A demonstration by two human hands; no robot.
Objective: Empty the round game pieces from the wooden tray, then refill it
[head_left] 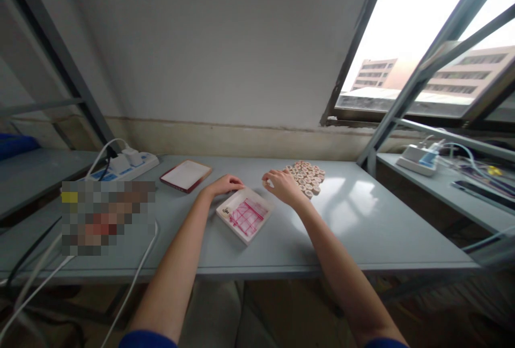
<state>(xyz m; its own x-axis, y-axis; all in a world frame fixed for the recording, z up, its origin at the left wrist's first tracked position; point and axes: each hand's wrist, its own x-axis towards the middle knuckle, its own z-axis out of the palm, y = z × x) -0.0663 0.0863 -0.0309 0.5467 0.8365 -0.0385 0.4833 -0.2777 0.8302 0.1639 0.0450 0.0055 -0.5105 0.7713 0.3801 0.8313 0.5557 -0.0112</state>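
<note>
My right grip (284, 185) curls near the discs (309, 177) (I can't tell whether it pinches one); my left grip (228, 183) bends at the far rim of the box (232, 226), its hold unclear, both things resting on the desk (362, 230).

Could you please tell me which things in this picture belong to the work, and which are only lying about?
Likely part of the work:
open box with pink lines, at the left hand
round pieces, near the right hand
red-sided tray, perhaps a lid

Probably just lying about:
left power strip
right power strip
blue item, far left
</note>
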